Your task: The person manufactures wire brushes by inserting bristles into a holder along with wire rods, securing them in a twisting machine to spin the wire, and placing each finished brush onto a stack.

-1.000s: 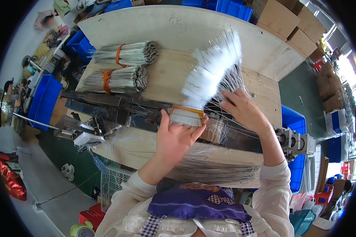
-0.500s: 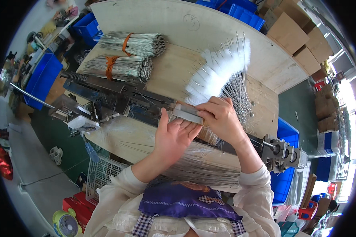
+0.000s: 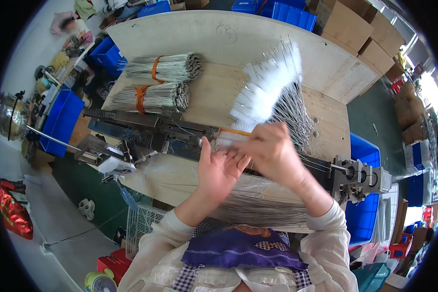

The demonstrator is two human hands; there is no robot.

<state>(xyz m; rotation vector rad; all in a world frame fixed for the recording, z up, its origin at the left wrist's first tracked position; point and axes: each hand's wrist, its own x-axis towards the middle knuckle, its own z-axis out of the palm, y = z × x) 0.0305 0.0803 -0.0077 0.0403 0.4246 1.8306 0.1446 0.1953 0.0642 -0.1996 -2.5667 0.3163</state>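
Observation:
My left hand is palm up, its thumb raised and its fingers stretched out at the near side of a pale, tan-edged slot in a long dark metal machine. Blurred by motion, my right hand is over the slot's right end with its fingers curled in. What they pinch, if anything, is smeared. Beyond my hands a fan of white-bristled wire brushes lies on the wooden table, their bare twisted wire stems pointing right and toward me. Loose thin wires lie in front of me.
Two wire bundles tied with orange bands lie at the back left. A pale board walls the table's far side. Clamp-like metal blocks end the machine at right, above a blue crate. A metal rod juts out left.
My right hand has moved over the slot, and the grey bar it pinched there no longer shows plainly. My left hand stays palm up. The whole view has shifted slightly.

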